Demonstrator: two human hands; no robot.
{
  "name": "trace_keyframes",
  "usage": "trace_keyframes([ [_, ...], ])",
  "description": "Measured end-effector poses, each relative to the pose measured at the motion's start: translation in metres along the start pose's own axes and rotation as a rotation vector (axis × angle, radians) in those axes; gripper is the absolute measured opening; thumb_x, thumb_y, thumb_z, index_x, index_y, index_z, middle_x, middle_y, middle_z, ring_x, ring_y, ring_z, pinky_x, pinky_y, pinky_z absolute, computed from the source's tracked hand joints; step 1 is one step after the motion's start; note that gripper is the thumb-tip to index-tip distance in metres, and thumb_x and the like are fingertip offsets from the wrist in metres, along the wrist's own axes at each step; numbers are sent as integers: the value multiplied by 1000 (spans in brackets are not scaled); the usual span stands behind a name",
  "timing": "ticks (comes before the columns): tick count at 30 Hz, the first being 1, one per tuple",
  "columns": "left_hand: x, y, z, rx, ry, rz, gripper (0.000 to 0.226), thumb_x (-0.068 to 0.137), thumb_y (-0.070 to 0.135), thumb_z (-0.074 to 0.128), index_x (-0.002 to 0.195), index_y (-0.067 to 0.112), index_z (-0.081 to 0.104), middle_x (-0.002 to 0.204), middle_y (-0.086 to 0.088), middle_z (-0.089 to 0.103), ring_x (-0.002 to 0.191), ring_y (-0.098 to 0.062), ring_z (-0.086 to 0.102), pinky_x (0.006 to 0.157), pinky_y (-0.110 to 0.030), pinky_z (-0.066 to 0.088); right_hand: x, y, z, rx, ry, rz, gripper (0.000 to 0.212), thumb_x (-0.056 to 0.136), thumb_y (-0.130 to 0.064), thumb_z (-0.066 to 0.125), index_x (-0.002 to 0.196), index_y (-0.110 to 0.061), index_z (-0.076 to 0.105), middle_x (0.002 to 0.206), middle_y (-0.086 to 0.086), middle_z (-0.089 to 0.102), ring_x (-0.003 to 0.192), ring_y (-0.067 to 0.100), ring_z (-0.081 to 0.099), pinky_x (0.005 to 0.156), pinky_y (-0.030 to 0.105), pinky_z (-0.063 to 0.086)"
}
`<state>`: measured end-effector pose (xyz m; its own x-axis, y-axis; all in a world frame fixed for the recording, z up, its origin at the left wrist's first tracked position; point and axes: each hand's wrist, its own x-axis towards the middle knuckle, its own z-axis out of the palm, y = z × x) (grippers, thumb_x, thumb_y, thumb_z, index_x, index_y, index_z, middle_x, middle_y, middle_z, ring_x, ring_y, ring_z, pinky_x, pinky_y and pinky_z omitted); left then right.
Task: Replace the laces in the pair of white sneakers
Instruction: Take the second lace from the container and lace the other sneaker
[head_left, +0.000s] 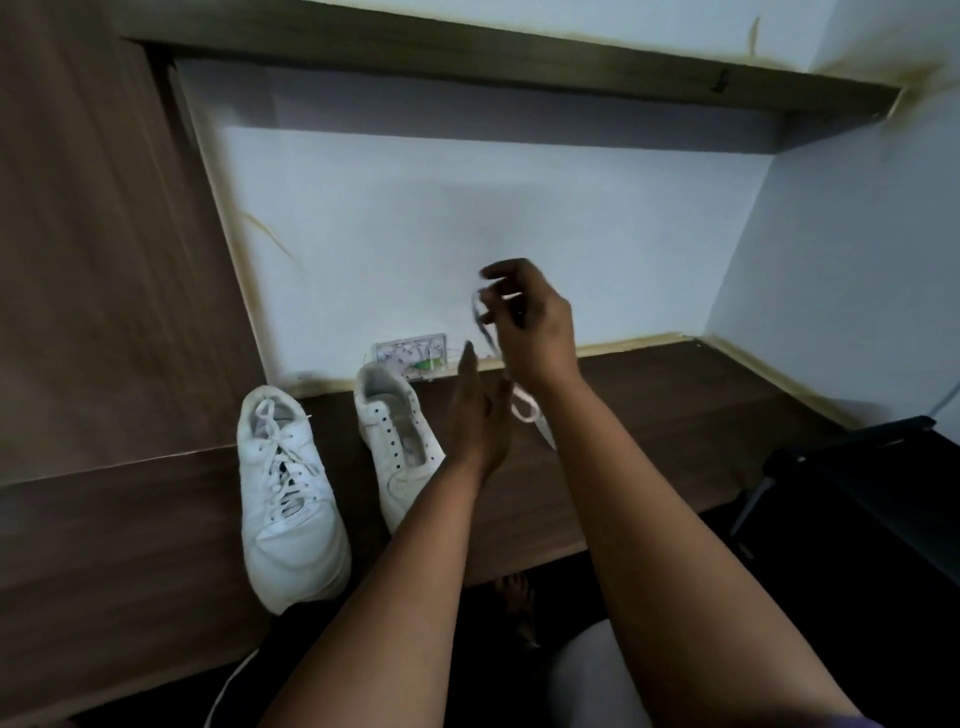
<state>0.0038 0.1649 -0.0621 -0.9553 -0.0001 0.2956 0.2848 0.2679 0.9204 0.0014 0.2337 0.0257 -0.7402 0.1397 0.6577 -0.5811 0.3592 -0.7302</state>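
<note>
At lower left a laced sneaker (291, 499) lies on the desk (649, 431), an unlaced sneaker (397, 441) beside it. Centre, the left hand (475, 415) is flat, fingers straight; the right hand (535, 322) apparently pinches a blurred white lace (524, 408).

two bare arms, hands close together

both forearms reach forward and up. the right hand (530, 322) is raised, fingers curled, pinching a lace (485, 332). the left hand (475, 415) sits just below and left of it, fingers straight and pointing up, nearly touching the right wrist.
</note>
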Motion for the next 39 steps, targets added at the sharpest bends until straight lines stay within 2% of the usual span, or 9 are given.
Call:
trace_keyframes([
  [3, -2, 17, -26, -307, 94, -82, 43, 102, 16, 41, 143, 6, 38, 137, -15, 52, 121, -30, 54, 98, -45, 49, -12, -21, 28, -96, -75, -165, 9, 89, -9, 60, 96, -11, 66, 91, -1, 68, 78, 12, 65, 71, 25, 51],
  [7, -2, 32, -62, -420, 233, -13, 23, 104, 19, 40, 105, 15, 62, 82, 5, 59, 76, -11, 56, 68, -23, 45, -12, -18, 36, -205, -69, -252, 6, 88, -13, 62, 87, -9, 67, 85, 1, 71, 82, 12, 66, 73, 22, 50],
  [12, 8, 27, -121, -595, 365, -192, 30, 89, 9, 44, 61, 20, 45, 49, 10, 37, 44, -6, 29, 44, -22, 20, -10, 17, 3, -310, -230, 143, 24, 87, -30, 68, 78, -8, 71, 64, -3, 60, 55, -3, 51, 57, 12, 38],
  [19, 2, 31, -197, -839, 601, -284, 29, 89, 18, 43, 61, 22, 38, 38, 13, 26, 36, -5, 16, 39, -21, 8, -29, 41, -29, 114, -661, 675, 38, 88, -40, 60, 81, -4, 69, 59, 0, 34, 49, 11, 25, 48, 25, 25],
  [24, -8, 19, -250, -843, 785, -294, 31, 89, 22, 44, 59, 23, 36, 42, 13, 24, 38, -7, 14, 39, -22, 8, -25, 38, -34, 88, -515, 668, 36, 90, -36, 61, 70, -6, 57, 56, 0, 32, 53, 14, 26, 51, 27, 26],
  [26, -13, 12, -258, -618, 674, -364, 29, 89, 26, 47, 61, 23, 43, 49, 10, 32, 37, -6, 19, 40, -21, 14, -26, 37, -28, -49, -466, 635, 42, 88, -45, 62, 60, -14, 51, 54, -3, 35, 53, 14, 30, 55, 28, 29],
  [31, -25, 12, -217, 236, -283, -376, 25, 93, 45, 55, 108, 28, 63, 101, 11, 62, 90, -7, 55, 80, -22, 41, -34, 24, 24, -141, -484, 506, 31, 94, -39, 56, 72, -17, 58, 60, -6, 46, 55, 7, 42, 52, 21, 35],
  [35, -18, 8, -162, 328, -178, -148, 42, 97, 49, 48, 124, 19, 57, 127, -1, 61, 118, -20, 55, 100, -35, 44, -38, 1, 65, -60, -660, 381, 22, 98, -27, 51, 84, -14, 63, 68, -3, 54, 60, 6, 45, 57, 22, 37],
  [39, -14, 7, -149, 116, -51, -172, 35, 97, 46, 50, 83, 16, 61, 85, -6, 67, 84, -21, 62, 78, -32, 47, -34, 0, 73, -69, -615, 368, 27, 94, -30, 54, 74, -16, 65, 66, 4, 59, 65, 13, 52, 63, 31, 44],
])
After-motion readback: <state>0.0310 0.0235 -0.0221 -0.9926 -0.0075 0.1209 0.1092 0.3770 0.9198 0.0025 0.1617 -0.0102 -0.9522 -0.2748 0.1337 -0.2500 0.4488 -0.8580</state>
